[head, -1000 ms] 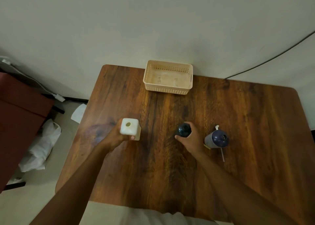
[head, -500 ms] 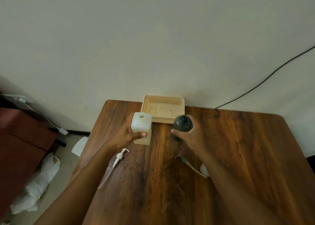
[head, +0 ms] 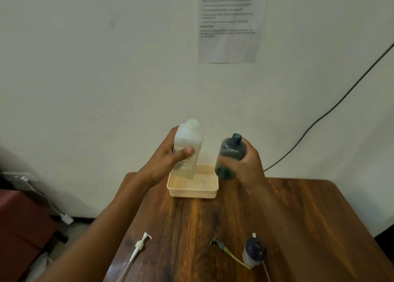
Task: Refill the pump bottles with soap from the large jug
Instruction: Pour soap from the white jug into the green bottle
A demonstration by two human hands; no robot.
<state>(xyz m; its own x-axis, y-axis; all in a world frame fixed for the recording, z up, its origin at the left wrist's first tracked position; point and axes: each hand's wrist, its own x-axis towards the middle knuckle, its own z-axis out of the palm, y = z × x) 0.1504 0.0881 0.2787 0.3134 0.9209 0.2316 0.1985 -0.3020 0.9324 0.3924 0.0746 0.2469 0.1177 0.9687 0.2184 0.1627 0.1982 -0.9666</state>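
Wooden worktop (head: 287,228) cleared, both hands had lifted: left hand (head: 164,164) gripping the white jug (head: 187,147), right hand (head: 245,166) the uncapped dark bottle (head: 230,155), seemingly ready for pouring.

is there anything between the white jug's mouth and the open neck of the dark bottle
Nothing visible. The left hand holds the white jug, the right hand holds the dark bottle; its neck is uncapped, with only air between them.

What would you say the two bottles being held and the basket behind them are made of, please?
White bottle: likely translucent matte plastic; pale liquid shows through its base. Dark bottle: tinted see-through plastic, glossy; possibly glass. Basket: cream moulded plastic, judging by its slotted walls.
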